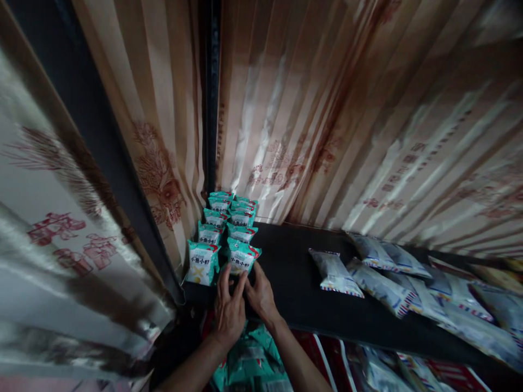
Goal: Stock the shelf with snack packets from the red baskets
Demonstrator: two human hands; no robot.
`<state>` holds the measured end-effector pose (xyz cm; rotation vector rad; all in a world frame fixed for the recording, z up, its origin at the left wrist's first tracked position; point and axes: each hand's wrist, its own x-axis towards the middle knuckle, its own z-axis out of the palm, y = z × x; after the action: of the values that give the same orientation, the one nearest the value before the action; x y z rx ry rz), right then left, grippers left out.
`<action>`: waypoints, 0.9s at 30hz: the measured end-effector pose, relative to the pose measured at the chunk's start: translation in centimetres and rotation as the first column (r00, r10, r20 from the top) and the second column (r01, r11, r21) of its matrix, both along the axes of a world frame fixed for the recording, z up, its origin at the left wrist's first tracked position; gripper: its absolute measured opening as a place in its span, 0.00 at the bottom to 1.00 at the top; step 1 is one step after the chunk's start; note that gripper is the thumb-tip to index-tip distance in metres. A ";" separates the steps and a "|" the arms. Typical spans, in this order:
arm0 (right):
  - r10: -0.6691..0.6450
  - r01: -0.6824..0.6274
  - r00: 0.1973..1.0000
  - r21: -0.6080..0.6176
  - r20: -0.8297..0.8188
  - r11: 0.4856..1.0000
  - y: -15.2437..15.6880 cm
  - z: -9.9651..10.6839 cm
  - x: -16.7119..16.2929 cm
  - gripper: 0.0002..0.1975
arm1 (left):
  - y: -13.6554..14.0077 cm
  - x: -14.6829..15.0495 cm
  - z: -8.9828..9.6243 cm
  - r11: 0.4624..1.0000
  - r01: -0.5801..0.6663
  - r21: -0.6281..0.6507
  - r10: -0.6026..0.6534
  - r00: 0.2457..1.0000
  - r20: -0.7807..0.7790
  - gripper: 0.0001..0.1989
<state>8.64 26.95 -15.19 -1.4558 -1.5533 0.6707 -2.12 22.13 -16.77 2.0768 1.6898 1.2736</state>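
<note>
Two rows of small teal-and-white snack bags stand upright, one behind another, at the left end of a black shelf. At the front of the right row, a snack bag [242, 255] is between my hands, slightly tilted. My left hand [231, 310] has its fingers against the lower front and left side of this bag. Against its lower right side rest the fingers of my right hand [262, 294]. The front bag of the left row [203, 263] stands just left of my left hand. The bag's bottom edge is hidden behind my fingers.
The black shelf [286, 272] extends right, where several silvery pillow-shaped bags [379, 286] lie flat. Printed wrinkled sheeting [273, 109] hangs behind, with a dark upright post [213, 98] at the corner. More teal bags [255, 356] lie below, under my forearms.
</note>
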 end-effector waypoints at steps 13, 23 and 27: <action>-0.060 0.043 0.898 -0.047 -0.435 0.998 4.3 3.3 2.5 0.29 | 1.2 0.0 -0.3 0.998 -0.029 0.055 0.031 0.999 -0.040 0.30; 0.077 -0.161 0.815 -0.097 -0.574 0.982 8.3 4.9 2.1 0.34 | 1.7 0.2 -0.1 1.000 -0.006 0.011 0.006 1.000 0.015 0.30; 0.041 -0.130 0.785 -0.100 -0.618 0.986 8.9 4.2 1.8 0.21 | 2.0 0.4 0.1 0.998 0.057 0.011 -0.058 0.997 0.054 0.31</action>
<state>10.39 35.83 -10.98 -1.0969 -1.0696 1.1940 -1.76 24.11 -16.71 2.0611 1.5925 1.3111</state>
